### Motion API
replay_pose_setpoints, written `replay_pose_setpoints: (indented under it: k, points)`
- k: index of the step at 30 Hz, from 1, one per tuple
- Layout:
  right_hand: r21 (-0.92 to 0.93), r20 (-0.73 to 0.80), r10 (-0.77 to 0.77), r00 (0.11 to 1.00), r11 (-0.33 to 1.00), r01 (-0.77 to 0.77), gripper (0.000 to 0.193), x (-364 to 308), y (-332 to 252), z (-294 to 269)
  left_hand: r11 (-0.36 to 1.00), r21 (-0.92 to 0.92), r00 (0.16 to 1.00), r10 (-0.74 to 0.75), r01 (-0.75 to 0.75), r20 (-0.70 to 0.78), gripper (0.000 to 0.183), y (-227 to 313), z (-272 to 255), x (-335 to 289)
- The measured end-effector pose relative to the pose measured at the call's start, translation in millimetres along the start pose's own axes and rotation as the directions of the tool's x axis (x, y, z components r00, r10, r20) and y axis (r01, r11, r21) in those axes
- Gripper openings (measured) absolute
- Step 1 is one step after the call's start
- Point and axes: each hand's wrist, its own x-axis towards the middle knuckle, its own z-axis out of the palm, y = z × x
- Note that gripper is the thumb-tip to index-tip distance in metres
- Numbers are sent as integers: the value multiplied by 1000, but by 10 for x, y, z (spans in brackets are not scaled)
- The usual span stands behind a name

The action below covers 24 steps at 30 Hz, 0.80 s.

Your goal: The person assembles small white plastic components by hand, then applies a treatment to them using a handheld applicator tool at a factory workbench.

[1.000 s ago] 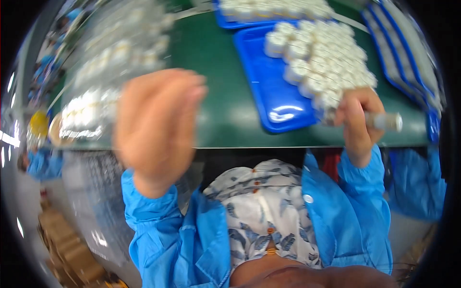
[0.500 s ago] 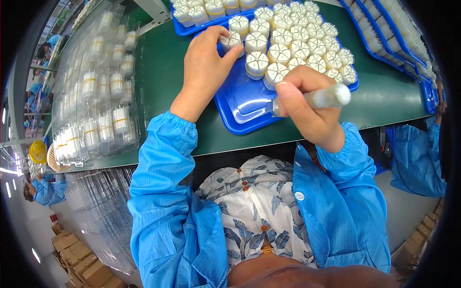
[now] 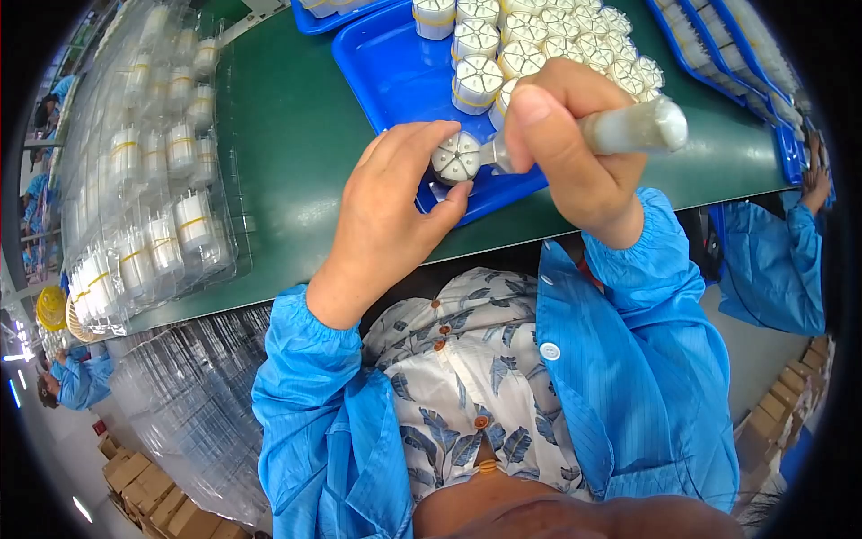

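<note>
Between the thumb and fingers of my left hand is a round white bundle, its wedge-segmented end facing up with small dots on the wedges. It is held over the near part of a blue tray. My right hand grips a tool with a thick whitish handle. The tool's flat, pale tip meets the right side of the bundle; whether it is a brush or a blade I cannot tell. Several similar white bundles with yellow bands stand upright across the tray's far and right parts.
Clear plastic blister trays holding more yellow-banded white bundles are stacked on the left of the green table. Another blue tray lies behind. Stacked blue trays stand at the right, where another person's blue sleeve shows.
My left hand has brought a bundle from the tray's far left nearer to me, beside the tool's tip. My right hand still holds the tool, now against the bundle. The view has shifted slightly.
</note>
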Motion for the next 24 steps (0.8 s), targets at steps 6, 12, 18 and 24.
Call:
replay_pose_setpoints:
  k: [6,12,18,24]
  points:
    - [-49,-14,18,1000,999,-19,21,-12,12,58,998,-55,998,-43,40,-51,48,-8,62,-31]
    - [-105,-32,64,997,992,-67,22,-27,30,75,999,34,994,17,-13,-110,47,-16,123,-45]
    - [-133,-51,43,998,990,-50,23,-28,36,135,997,44,988,-59,66,-141,49,56,194,-37]
    - [55,-57,75,996,996,-72,27,106,-117,-45,998,69,984,2,11,-175,49,9,163,-72]
